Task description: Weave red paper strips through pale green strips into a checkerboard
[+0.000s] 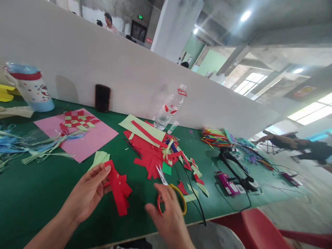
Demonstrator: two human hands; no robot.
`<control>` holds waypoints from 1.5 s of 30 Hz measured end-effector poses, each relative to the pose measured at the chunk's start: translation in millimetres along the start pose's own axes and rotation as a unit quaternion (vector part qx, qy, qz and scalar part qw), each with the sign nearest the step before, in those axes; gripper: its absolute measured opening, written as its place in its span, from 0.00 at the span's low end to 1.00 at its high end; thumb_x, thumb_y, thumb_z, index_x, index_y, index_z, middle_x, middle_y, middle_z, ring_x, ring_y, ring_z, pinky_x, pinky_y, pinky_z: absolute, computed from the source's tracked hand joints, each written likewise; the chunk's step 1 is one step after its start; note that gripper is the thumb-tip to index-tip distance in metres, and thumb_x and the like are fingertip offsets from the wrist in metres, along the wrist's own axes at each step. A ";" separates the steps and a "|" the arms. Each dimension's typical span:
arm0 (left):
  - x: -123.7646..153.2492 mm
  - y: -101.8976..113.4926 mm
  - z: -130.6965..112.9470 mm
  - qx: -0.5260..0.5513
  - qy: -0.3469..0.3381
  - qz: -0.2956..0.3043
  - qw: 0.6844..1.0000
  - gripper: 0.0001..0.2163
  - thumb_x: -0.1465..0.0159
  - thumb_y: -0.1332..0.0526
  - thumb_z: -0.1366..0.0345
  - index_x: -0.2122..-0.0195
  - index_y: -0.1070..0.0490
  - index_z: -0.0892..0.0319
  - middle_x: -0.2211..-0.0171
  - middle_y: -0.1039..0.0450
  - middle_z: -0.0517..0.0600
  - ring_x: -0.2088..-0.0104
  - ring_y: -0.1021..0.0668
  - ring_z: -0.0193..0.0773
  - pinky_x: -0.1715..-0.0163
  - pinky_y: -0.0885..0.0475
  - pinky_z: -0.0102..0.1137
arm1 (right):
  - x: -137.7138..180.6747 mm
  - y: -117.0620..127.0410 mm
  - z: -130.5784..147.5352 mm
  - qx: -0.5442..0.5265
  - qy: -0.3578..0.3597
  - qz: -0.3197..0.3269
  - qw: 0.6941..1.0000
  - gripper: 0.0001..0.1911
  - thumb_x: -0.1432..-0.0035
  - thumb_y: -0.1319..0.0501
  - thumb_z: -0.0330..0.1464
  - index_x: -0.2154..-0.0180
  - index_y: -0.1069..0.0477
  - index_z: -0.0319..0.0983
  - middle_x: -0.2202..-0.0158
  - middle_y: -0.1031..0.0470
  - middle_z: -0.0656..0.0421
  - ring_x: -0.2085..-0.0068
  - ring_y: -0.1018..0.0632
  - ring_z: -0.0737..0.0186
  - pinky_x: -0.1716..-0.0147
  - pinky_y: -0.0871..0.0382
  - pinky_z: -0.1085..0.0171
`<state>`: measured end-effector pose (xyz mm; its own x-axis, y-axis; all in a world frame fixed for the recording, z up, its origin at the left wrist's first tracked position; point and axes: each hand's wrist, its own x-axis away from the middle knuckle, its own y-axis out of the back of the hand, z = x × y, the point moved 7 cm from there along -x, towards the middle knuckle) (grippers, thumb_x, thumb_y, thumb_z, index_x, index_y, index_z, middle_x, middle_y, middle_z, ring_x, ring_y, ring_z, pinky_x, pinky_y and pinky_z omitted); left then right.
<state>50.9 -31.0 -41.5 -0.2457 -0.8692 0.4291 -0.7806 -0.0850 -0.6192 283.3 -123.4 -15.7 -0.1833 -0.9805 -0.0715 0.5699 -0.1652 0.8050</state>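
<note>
My left hand pinches a bunch of red paper strips between thumb and fingers, and their lower ends fan out. My right hand hovers at the scissors, its thumb and fingers apart and slightly blurred. The scissors have red and yellow handles, partly hidden behind that hand, and their blades point away from me. Pale green strips lie just behind my left hand. Farther back, a pile of red paper is topped by a pale green sheet.
On the pink sheet lies a red-and-green woven paper piece. A water bottle, glue stick, phone and flask stand along the wall. A black cable crosses the table near a black stand.
</note>
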 end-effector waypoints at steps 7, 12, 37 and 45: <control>0.1 -2.0 -5.8 0.017 -0.047 -0.042 0.998 0.20 0.56 0.21 0.58 0.69 0.27 0.56 0.73 0.23 0.41 0.74 0.22 0.30 0.72 0.22 0.25 | -10.7 -65.2 63.8 -0.203 -0.006 0.095 0.975 0.10 0.45 0.34 0.36 0.62 0.25 0.38 0.67 0.21 0.58 0.67 0.22 0.59 0.65 0.29 0.66; -0.4 7.8 -11.5 0.020 -0.068 -0.054 0.996 0.18 0.54 0.22 0.58 0.69 0.28 0.55 0.74 0.23 0.40 0.75 0.23 0.29 0.71 0.24 0.24 | -8.3 -88.7 53.7 -0.359 -0.090 0.145 0.918 0.11 0.40 0.39 0.39 0.71 0.30 0.38 0.75 0.24 0.59 0.75 0.26 0.66 0.74 0.35 0.70; -3.3 14.3 33.5 -0.085 0.011 0.023 0.996 0.12 0.44 0.28 0.57 0.63 0.20 0.58 0.63 0.17 0.51 0.67 0.19 0.40 0.64 0.22 0.34 | -5.0 22.3 -78.1 0.162 -0.077 0.016 0.984 0.23 0.39 0.46 0.34 0.44 0.30 0.35 0.48 0.25 0.45 0.46 0.25 0.43 0.45 0.32 0.48; -2.0 16.3 32.9 -0.076 0.009 0.016 0.997 0.15 0.44 0.27 0.58 0.56 0.20 0.56 0.59 0.16 0.50 0.61 0.17 0.43 0.63 0.22 0.33 | -10.1 13.2 -78.5 0.200 -0.106 0.063 0.972 0.27 0.43 0.40 0.34 0.41 0.34 0.39 0.50 0.24 0.50 0.49 0.22 0.49 0.51 0.29 0.57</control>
<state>57.6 -46.7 -74.0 -0.2819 -0.8611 0.4231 -0.8497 0.0192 -0.5270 355.5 -124.0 -50.6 -0.3175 -0.9392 0.1306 0.2499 0.0500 0.9670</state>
